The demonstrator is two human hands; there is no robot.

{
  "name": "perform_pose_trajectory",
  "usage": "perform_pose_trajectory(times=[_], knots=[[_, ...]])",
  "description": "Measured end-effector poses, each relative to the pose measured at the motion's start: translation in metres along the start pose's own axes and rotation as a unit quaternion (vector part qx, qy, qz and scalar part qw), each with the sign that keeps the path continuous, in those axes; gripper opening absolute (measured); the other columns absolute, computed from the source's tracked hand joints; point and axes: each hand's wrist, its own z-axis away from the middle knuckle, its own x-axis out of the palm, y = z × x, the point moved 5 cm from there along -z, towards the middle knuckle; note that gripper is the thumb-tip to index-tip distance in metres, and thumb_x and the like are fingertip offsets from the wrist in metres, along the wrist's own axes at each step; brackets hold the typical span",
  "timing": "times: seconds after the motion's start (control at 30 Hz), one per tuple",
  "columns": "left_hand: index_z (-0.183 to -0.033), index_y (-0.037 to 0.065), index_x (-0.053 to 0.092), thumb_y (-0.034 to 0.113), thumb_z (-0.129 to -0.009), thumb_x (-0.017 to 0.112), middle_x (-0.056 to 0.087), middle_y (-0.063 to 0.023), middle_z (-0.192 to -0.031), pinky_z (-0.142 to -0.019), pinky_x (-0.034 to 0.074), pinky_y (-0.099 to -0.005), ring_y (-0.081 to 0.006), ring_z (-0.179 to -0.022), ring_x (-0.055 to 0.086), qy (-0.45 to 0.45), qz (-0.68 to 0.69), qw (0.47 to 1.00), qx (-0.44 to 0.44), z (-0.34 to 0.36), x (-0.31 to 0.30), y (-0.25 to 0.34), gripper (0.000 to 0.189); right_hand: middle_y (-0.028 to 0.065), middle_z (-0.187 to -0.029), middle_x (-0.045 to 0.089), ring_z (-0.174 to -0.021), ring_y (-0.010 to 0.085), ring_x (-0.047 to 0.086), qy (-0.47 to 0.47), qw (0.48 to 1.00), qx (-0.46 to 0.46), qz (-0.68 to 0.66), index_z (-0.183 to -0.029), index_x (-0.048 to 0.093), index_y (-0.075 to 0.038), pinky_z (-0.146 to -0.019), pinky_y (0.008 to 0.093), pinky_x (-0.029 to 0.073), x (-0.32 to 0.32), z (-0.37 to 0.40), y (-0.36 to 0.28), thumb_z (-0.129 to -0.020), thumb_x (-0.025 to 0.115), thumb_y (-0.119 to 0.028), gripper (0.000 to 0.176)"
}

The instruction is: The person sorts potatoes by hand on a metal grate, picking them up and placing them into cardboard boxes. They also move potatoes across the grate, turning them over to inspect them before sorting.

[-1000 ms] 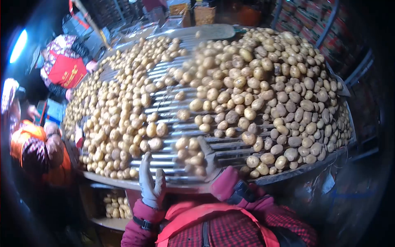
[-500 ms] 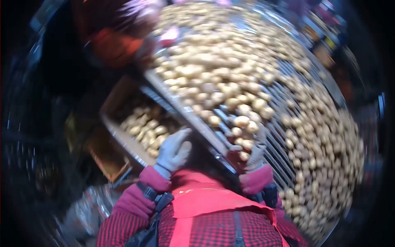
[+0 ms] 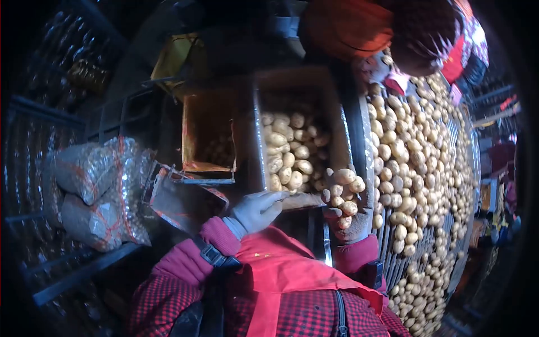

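My left hand [image 3: 257, 211], in a grey glove, rests with its fingers at the near left edge of a box [image 3: 303, 201] of potatoes [image 3: 289, 147]. Several potatoes [image 3: 343, 194] lie in my gloved right hand [image 3: 355, 223], cupped around them at the box's near right corner. To the right of that hand, many potatoes [image 3: 401, 151] are spread over a slatted table [image 3: 386, 230].
Beyond the box, a co-worker in orange and red [image 3: 345, 28] leans at the table. An orange-edged bin [image 3: 208, 167] stands left of the box. Filled mesh sacks [image 3: 92, 196] lie farther left, beside a metal rail [image 3: 84, 273].
The view has turned left, so the box now sits in front of me and the table to the right. My right hand, with the potatoes, has moved from over the table to the box's corner.
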Motion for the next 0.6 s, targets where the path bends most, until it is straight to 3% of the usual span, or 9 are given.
perform_pose_trajectory(times=[0.03, 0.13, 0.17, 0.3, 0.4, 0.43, 0.47, 0.53, 0.6], knots=[[-0.126, 0.003, 0.068, 0.017, -0.098, 0.065, 0.074, -0.0173, -0.108, -0.087, 0.058, -0.039, -0.0335, -0.099, 0.073, 0.009, 0.002, 1.0, -0.004, 0.002, -0.004, -0.002, 0.031, 0.0037, -0.122, 0.058, -0.072, 0.0119, 0.061, 0.091, 0.995, 0.005, 0.037, -0.141, 0.051, -0.008, -0.06, 0.0255, 0.052, -0.003, -0.008, 0.005, -0.105, 0.054, -0.045, 0.051], [-0.125, 0.001, 0.068, 0.015, -0.098, 0.065, 0.074, -0.0184, -0.112, -0.09, 0.058, -0.0396, -0.035, -0.103, 0.073, 0.027, 0.009, 0.999, -0.019, 0.011, -0.016, -0.003, 0.031, 0.0066, -0.121, 0.06, -0.079, 0.0141, 0.065, 0.101, 0.988, 0.068, 0.091, -0.145, 0.051, -0.013, -0.061, 0.0266, 0.054, 0.017, -0.023, 0.019, -0.105, 0.053, -0.046, 0.052], [-0.126, 0.002, 0.068, 0.014, -0.097, 0.064, 0.074, -0.0192, -0.113, -0.091, 0.057, -0.0402, -0.036, -0.104, 0.072, 0.019, 0.012, 0.998, -0.064, 0.013, -0.023, -0.001, 0.031, 0.0074, -0.123, 0.063, -0.09, 0.017, 0.067, 0.109, 0.989, 0.042, 0.093, -0.147, 0.051, -0.017, -0.062, 0.0278, 0.054, 0.011, -0.028, 0.026, -0.105, 0.052, -0.05, 0.053], [-0.122, 0.002, 0.069, 0.012, -0.097, 0.065, 0.073, -0.0198, -0.113, -0.09, 0.058, -0.0417, -0.0374, -0.104, 0.072, 0.08, -0.011, 0.996, -0.032, 0.027, -0.03, -0.015, 0.028, 0.0082, -0.133, 0.06, -0.096, 0.0197, 0.068, 0.082, 0.985, 0.098, 0.113, -0.15, 0.048, -0.018, -0.063, 0.0277, 0.053, 0.01, -0.049, 0.038, -0.104, 0.051, -0.054, 0.059], [-0.12, 0.002, 0.07, 0.01, -0.097, 0.064, 0.074, -0.0178, -0.112, -0.089, 0.058, -0.0395, -0.0341, -0.104, 0.073, 0.125, 0.001, 0.99, -0.069, 0.036, -0.035, -0.022, 0.025, 0.0071, -0.132, 0.059, -0.079, 0.01, 0.061, 0.017, 0.989, 0.141, 0.049, -0.149, 0.049, -0.018, -0.062, 0.0279, 0.053, 0.012, -0.065, 0.045, -0.105, 0.05, -0.052, 0.055], [-0.121, 0.002, 0.07, 0.009, -0.097, 0.063, 0.074, -0.0175, -0.113, -0.089, 0.058, -0.0381, -0.0327, -0.105, 0.073, 0.115, 0.008, 0.99, -0.087, 0.036, -0.038, -0.023, 0.025, 0.0028, -0.132, 0.059, -0.071, 0.0053, 0.054, 0.029, 0.986, 0.145, 0.07, -0.148, 0.05, -0.02, -0.063, 0.028, 0.053, 0.011, -0.069, 0.045, -0.105, 0.051, -0.05, 0.052], [-0.122, 0.002, 0.07, 0.01, -0.097, 0.063, 0.074, -0.0177, -0.114, -0.091, 0.057, -0.0376, -0.0322, -0.106, 0.073, 0.122, -0.001, 0.99, -0.076, 0.038, -0.039, -0.025, 0.027, -0.0029, -0.129, 0.058, -0.068, 0.0041, 0.053, 0.065, 0.983, 0.136, 0.101, -0.147, 0.051, -0.021, -0.064, 0.0277, 0.052, 0.003, -0.071, 0.045, -0.105, 0.051, -0.05, 0.051], [-0.124, 0.002, 0.069, 0.01, -0.098, 0.062, 0.074, -0.0177, -0.116, -0.092, 0.057, -0.0372, -0.0311, -0.108, 0.072, 0.12, -0.003, 0.989, -0.087, 0.039, -0.041, -0.03, 0.028, -0.007, -0.125, 0.057, -0.067, 0.0037, 0.052, 0.045, 0.984, 0.16, 0.061, -0.141, 0.054, -0.022, -0.064, 0.027, 0.051, 0.009, -0.079, 0.05, -0.106, 0.051, -0.05, 0.045], [-0.128, 0.003, 0.068, 0.012, -0.099, 0.062, 0.074, -0.0172, -0.118, -0.092, 0.057, -0.0362, -0.0297, -0.109, 0.072, 0.111, 0.006, 0.987, -0.114, 0.041, -0.044, -0.032, 0.031, 0.0007, -0.132, 0.063, -0.105, 0.0296, 0.069, 0.042, 0.982, 0.185, 0.008, -0.147, 0.053, -0.025, -0.06, 0.0312, 0.056, -0.005, -0.089, 0.055, -0.107, 0.043, -0.055, 0.051]])
